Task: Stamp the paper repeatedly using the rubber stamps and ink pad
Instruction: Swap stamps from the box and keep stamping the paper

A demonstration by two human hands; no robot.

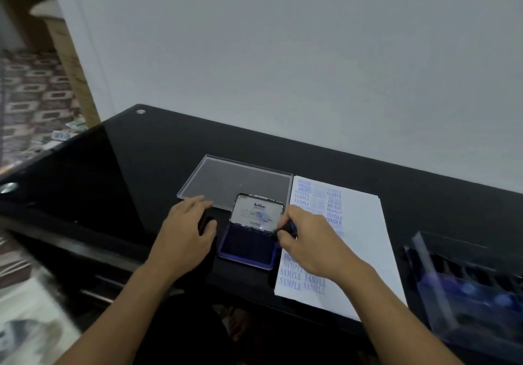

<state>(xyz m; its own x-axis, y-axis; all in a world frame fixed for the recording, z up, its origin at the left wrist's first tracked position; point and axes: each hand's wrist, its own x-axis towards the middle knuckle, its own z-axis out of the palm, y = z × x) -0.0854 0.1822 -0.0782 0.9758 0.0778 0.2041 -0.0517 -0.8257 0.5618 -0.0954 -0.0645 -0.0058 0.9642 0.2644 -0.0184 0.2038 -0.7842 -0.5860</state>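
There are two hands: one left hand (188, 230) and one right hand (307, 240). There is one table (169, 152). On it are one ink pad (249, 247), one clear lid (226, 177) and one clear box (452, 254). The right hand pinches one stamp (290, 227). One dark thing (206, 223) peeks out under the left hand. The paper (365, 237) is one pile of more than one sheet. The blue knobs (468, 289) in the box are too blurry to count.
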